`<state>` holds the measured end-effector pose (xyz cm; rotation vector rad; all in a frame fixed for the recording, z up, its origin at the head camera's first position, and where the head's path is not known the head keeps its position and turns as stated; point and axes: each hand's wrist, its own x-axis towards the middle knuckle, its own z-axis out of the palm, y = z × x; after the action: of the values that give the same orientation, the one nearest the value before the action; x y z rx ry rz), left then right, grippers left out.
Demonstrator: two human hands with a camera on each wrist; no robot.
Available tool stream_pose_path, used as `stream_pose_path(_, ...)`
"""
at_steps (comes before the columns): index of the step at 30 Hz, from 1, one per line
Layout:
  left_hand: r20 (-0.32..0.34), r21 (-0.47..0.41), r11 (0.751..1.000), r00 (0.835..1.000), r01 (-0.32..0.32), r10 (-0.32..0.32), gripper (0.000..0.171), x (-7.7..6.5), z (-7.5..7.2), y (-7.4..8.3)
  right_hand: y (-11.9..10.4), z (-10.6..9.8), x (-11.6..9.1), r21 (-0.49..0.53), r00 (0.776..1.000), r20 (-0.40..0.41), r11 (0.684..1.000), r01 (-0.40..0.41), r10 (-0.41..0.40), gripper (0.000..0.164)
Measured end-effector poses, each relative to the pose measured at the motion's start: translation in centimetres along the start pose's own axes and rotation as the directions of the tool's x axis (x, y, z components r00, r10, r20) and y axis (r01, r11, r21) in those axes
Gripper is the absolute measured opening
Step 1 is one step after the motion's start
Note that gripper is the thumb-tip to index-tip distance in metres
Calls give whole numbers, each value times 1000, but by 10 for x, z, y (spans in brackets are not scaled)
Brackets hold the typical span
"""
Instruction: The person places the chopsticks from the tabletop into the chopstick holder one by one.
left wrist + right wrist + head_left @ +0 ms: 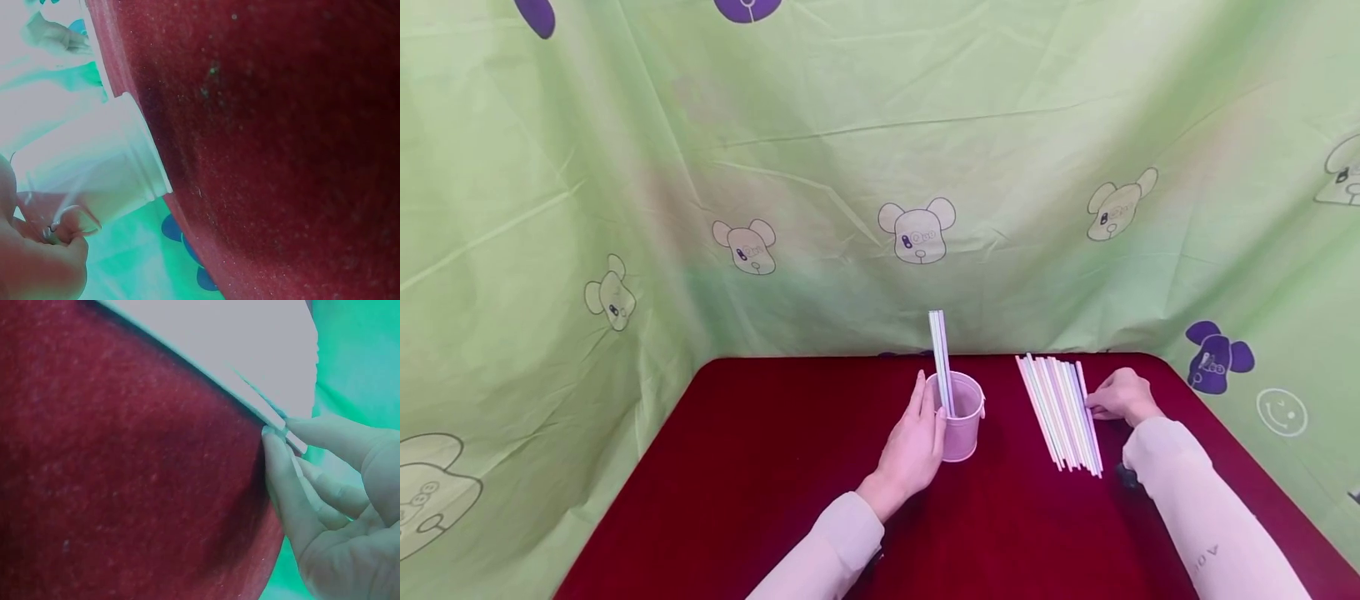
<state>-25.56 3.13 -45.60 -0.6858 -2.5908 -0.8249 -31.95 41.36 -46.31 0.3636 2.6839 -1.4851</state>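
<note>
Right hand [1123, 396] fingertips are closed in a pinch on the outermost straw [1093, 442], at the right edge of a flat row of straws [1060, 412]. The row is laid out on the red surface [760, 467], its straws set side by side in pale pink, white, bluish and purple tones, with their near ends slightly uneven. In the right wrist view, the straw is seen to be gripped near its end, between thumb and fingers.

By the left hand [910, 450], a small pink bucket [961, 440] is clasped at its left side, with the thumb laid across the near wall. The bucket is stood upright on the surface, to the left of the row and apart from it. Inside it, a few straws [938, 346] are held nearly upright, tilted a little to the left and raised well above the rim. Both forearms are covered by pale sleeves [1210, 508]. Behind the surface, a green curtain [850, 167] is hung, printed with mouse heads [921, 237].
</note>
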Motion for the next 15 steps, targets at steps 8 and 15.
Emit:
stream_pose_path(8, -2, 3, 1000, 1000, 5, -5, 55, 2, -2, 0, -8, -2, -7, 61, 1000, -16, 998, 1, 0, 25)
stream_pose_path(15, 1, -11, 1000, 1000, 6, -6, 55, -1, -1, 1, -4, -10, -15, 345, 993, 116, 937, -53, 14, 20)
